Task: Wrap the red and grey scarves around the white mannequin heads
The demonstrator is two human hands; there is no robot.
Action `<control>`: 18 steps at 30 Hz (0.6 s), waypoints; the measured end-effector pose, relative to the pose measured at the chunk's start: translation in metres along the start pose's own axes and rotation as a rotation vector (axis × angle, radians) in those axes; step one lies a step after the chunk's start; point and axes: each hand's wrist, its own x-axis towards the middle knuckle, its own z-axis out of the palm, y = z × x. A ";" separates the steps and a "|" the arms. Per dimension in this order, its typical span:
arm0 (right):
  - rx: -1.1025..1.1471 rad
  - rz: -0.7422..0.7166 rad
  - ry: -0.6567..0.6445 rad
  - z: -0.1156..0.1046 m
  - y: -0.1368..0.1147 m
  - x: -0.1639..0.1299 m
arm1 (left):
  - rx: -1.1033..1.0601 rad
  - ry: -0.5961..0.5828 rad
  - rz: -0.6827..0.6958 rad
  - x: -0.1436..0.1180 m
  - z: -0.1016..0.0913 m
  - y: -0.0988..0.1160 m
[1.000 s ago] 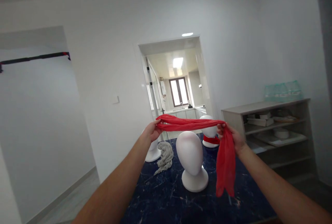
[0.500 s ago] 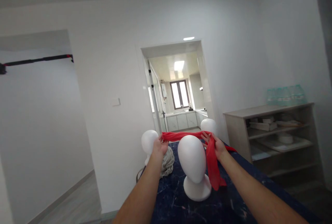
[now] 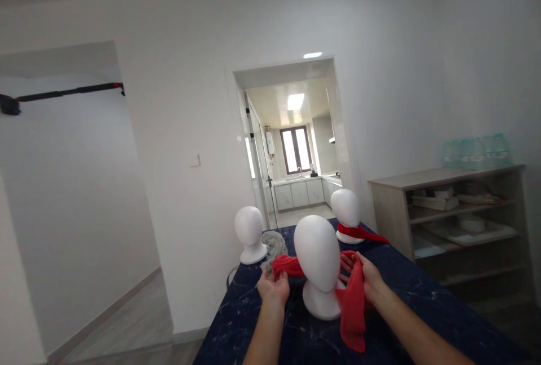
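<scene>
Red scarf (image 3: 353, 292) runs behind the neck of the nearest white mannequin head (image 3: 318, 261), and its two ends come forward on either side. The left hand (image 3: 274, 287) grips the bunched left end just beside the head, fingers curled around the cloth. The right hand (image 3: 367, 279) holds the other end on the right side, palm turned inward, with a long tail of the fabric hanging down from it toward the tabletop. Both forearms reach in from the lower edge of the view.

The head stands upright on its round base on a dark blue marbled table (image 3: 406, 308). Farther back on the table, a second white head (image 3: 249, 232) stands to the left with a crumpled grey cloth (image 3: 274, 244) lying just beside it. A third white head (image 3: 347, 214) stands to the right and wears another red scarf (image 3: 361, 234) around its neck. Against the right wall is a grey shelf unit (image 3: 456, 213) with trays and boxes on its shelves. An open doorway (image 3: 296, 145) behind the table shows a bright kitchen with a window.
</scene>
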 end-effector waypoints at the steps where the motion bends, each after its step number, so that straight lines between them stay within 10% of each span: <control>1: -0.012 0.013 0.026 -0.005 0.003 -0.003 | 0.000 0.003 -0.006 -0.004 -0.010 -0.004; 10: -0.231 0.022 0.079 -0.030 0.032 -0.023 | -0.027 -0.130 -0.120 -0.036 -0.068 -0.059; 18: -0.478 -0.293 -0.059 -0.021 0.054 -0.043 | 0.078 -0.207 -0.271 -0.062 -0.080 -0.089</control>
